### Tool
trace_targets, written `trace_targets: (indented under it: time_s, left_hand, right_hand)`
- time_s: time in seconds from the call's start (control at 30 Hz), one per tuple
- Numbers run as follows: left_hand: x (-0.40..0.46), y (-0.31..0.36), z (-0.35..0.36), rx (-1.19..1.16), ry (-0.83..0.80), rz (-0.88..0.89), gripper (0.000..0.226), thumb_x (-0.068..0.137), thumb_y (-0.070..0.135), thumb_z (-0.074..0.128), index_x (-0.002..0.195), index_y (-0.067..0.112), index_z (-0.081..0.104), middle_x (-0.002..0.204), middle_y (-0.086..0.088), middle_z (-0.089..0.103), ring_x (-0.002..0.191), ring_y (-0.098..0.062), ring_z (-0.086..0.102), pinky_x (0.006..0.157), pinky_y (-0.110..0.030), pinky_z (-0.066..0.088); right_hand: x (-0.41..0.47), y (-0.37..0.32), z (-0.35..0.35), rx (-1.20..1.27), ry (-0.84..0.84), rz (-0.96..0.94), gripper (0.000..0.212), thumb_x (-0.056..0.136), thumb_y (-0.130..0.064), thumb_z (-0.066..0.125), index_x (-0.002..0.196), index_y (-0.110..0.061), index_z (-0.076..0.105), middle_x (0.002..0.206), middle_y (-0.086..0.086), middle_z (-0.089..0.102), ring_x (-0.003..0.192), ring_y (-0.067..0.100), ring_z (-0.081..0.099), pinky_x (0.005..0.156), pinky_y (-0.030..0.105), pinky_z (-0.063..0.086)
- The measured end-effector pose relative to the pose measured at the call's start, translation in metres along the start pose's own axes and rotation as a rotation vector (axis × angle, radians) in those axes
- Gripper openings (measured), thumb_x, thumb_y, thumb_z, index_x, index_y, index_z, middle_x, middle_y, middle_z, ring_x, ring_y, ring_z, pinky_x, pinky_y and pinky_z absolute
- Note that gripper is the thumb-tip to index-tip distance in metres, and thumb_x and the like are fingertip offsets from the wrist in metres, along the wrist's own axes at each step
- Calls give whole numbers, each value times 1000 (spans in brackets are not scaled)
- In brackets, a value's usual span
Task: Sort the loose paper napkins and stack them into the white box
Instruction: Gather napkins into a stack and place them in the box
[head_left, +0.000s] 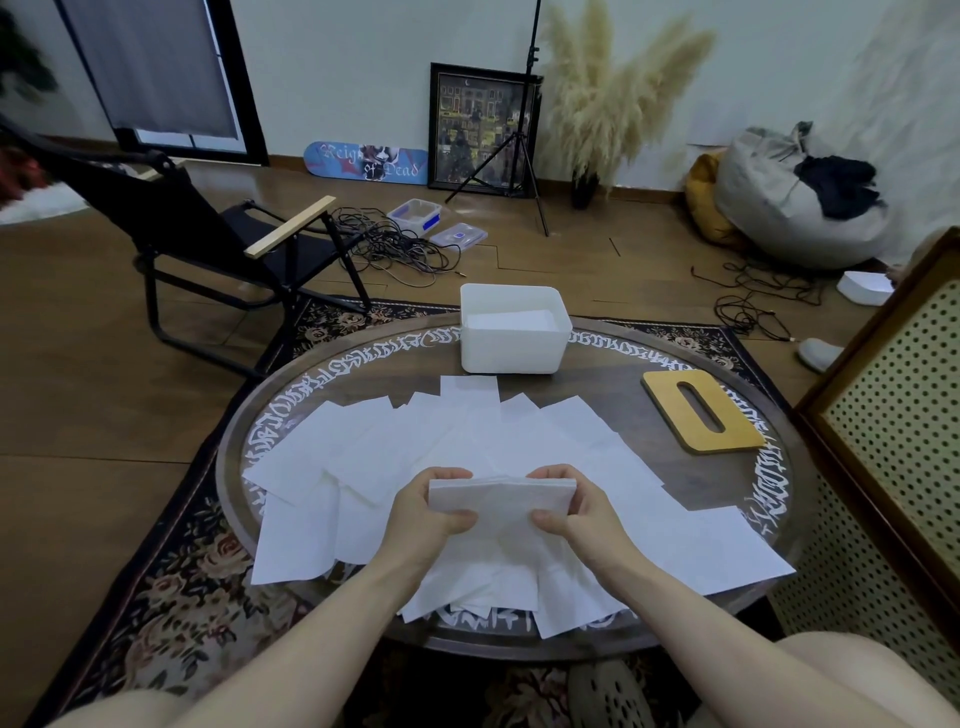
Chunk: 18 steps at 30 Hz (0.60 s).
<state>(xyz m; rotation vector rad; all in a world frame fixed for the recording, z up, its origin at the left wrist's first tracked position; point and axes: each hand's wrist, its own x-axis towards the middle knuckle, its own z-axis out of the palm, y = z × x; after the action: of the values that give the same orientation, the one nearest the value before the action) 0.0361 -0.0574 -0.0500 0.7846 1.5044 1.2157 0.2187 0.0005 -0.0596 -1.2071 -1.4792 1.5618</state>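
Both hands hold a squared-up napkin stack over the round bench

The left hand (423, 512) and right hand (566, 512) pinch the ends of a thin, soft white napkin stack (501, 496), thumbs on top; loose napkins (363, 447), flat crisp rectangles, fan across the dark bench (675, 467) with its white calligraphy rim, and the white box (511, 358), smooth with rounded corners, sits at the far edge with napkins inside, a slotted wooden lid (701, 415) to its right, a skateboard (366, 163) reading "Reign of Dead" behind
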Motion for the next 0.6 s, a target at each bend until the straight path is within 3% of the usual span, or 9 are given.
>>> trace_targets:
  time_s: [0.13, 0.2, 0.3, 0.43, 0.53, 0.6]
  left_hand:
    - [0, -1, 0, 26, 21, 12, 37, 75, -18, 61, 93, 14, 63, 87, -2, 63, 79, -16, 57, 61, -22, 47]
    - [0, -2, 0, 35, 40, 25, 35, 76, -16, 62, 90, 16, 63, 88, -1, 66, 83, -19, 61, 65, -26, 51]
    - [-1, -1, 0, 32, 71, 40, 34, 79, -13, 63, 89, 20, 64, 92, -1, 69, 88, -20, 65, 74, -33, 55]
    - [1, 3, -1, 6, 130, 42, 27, 82, -6, 65, 91, 20, 64, 94, -1, 69, 88, -20, 66, 73, -34, 56]
    - [1, 8, -1, 27, 163, 67, 17, 85, 0, 64, 89, 17, 64, 93, -3, 69, 80, -21, 66, 65, -35, 56]
    - [1, 11, 1, 23, 177, 76, 8, 88, 5, 62, 91, 13, 63, 90, -7, 68, 61, -22, 63, 47, -31, 50]
  right_hand:
    - [-1, 1, 1, -83, 32, 17, 29, 77, 11, 62, 94, -13, 61, 87, 1, 65, 82, 18, 62, 66, 24, 52]
    - [-3, 1, 4, -136, 62, 33, 29, 82, 10, 60, 92, -17, 63, 89, -4, 68, 84, 14, 66, 68, 21, 54]
    - [-2, 2, 5, -215, 99, 49, 23, 86, 1, 62, 93, -21, 66, 95, -3, 71, 92, 18, 67, 82, 35, 56]
    - [-2, -5, 3, -194, 164, 49, 13, 88, -2, 61, 95, -11, 69, 95, 11, 72, 93, 28, 67, 87, 46, 53]
    - [-2, -14, 5, -112, 185, 65, 11, 89, -1, 59, 92, -9, 68, 89, 11, 72, 80, 22, 66, 77, 39, 55]
    - [-2, -21, 5, -53, 193, 76, 11, 90, 1, 58, 90, -7, 66, 80, 5, 70, 64, 17, 60, 57, 24, 51]
